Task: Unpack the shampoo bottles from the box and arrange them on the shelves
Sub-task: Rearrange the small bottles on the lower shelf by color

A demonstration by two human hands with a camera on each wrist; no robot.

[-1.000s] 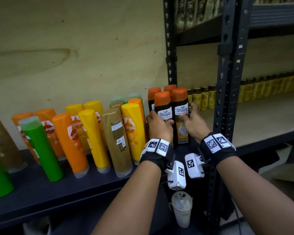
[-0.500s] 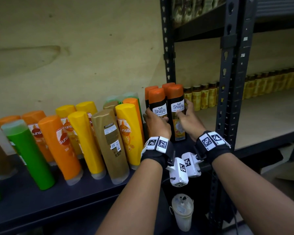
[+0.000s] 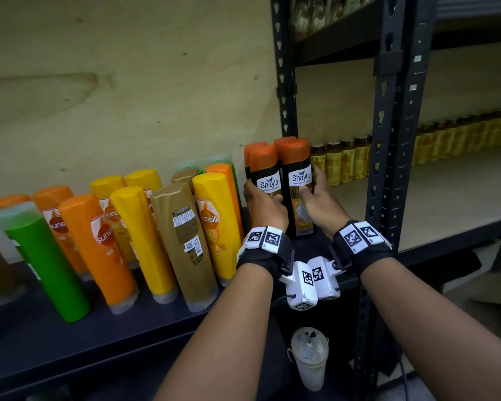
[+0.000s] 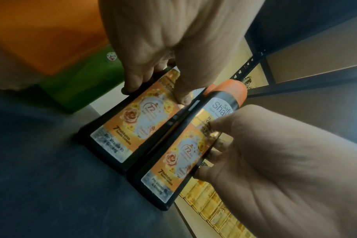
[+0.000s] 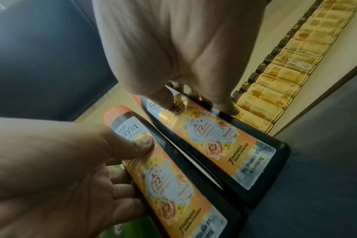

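Left hand (image 3: 265,208) wraps left Shayla bottle (image 3: 268,180), right hand (image 3: 320,205) wraps right Shayla bottle (image 3: 298,186), frame centre, on shelf (image 3: 70,340). Rigid, glossy plastic, likely slippery; best gripped mid-body.

A dark shelf (image 3: 41,351) carries rows of upright shampoo bottles: green (image 3: 45,264), orange (image 3: 99,250), yellow (image 3: 143,244) and gold (image 3: 185,244) ones on the left, some leaning. At its right end stand four black bottles with orange caps (image 3: 297,180), close together. Beyond the upright post, a pale shelf (image 3: 446,198) holds a back row of amber jars (image 3: 347,163).
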